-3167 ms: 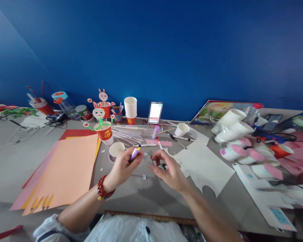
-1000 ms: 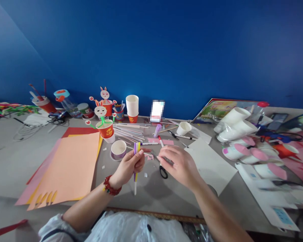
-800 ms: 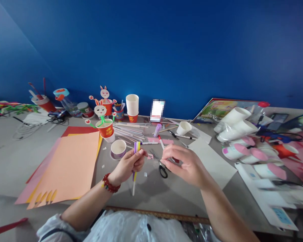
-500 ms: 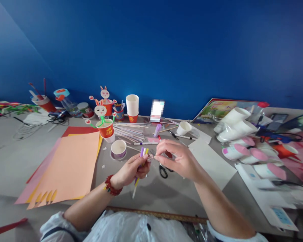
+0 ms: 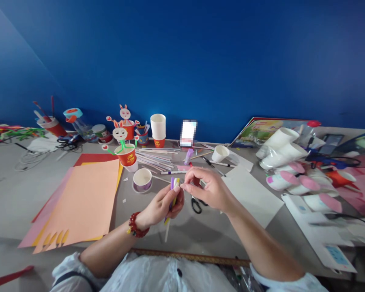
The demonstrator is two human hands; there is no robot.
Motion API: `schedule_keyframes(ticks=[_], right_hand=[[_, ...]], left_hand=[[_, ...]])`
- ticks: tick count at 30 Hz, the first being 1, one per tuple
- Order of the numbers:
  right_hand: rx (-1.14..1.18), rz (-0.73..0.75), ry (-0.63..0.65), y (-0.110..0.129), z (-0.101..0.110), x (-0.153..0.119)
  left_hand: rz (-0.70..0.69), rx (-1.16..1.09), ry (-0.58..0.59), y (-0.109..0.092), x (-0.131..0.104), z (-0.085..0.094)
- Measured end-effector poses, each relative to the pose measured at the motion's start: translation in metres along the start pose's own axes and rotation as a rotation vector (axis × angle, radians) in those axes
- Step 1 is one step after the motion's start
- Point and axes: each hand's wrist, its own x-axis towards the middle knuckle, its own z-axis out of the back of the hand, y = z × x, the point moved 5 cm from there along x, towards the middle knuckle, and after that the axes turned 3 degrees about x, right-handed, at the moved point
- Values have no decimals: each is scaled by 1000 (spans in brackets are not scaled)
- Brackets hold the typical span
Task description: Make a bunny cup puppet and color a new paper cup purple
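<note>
My left hand (image 5: 162, 203) is closed around a small bundle of purple, white and yellow thin strips (image 5: 175, 182). Their upper ends stick out above the thumb, and a pale end hangs below the fist. Just to the right, my right hand (image 5: 212, 190) is in a pinch, fingertips close to the top of the bundle; whatever lies between them is too small to make out. Black-handled scissors (image 5: 196, 206) lie on the table under my right hand, partly covered by it. A low white and purple paper cup (image 5: 142, 180) stands left of the bundle.
Stacked coloured paper (image 5: 85, 198) lies left. Behind are red cups with rabbit figures (image 5: 126, 154), a tall white cup stack (image 5: 158, 125), loose sticks (image 5: 155, 159) and a purple glue stick (image 5: 188, 156). White paper (image 5: 252, 194), pink-topped cups (image 5: 281, 180) and a power strip (image 5: 319, 235) lie right.
My right hand's fingertips have shifted slightly left, nearer the bundle. The bundle has turned a little in my left hand, and the pale piece between the hands no longer shows clearly.
</note>
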Motion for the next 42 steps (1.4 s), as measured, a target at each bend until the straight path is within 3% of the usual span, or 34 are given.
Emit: schedule_keyframes(ticks=[8,17,26,34,42], right_hand=[[178,60,2,1,5,3],[322,-23,196,-5,2,0],[435,-76,213,-14,-8,-7],[417,-93,177,-14,-9,-7],[400,-122,177,-14,-10,-9]], left_hand=[[49,-1,66,0,-2,-3],[101,-119,129,0,-5,-3],[93,-232,36,0,-5,-5],[9,-189,-16,4,-2,-6],[18,-150,-36,7,-2,-3]])
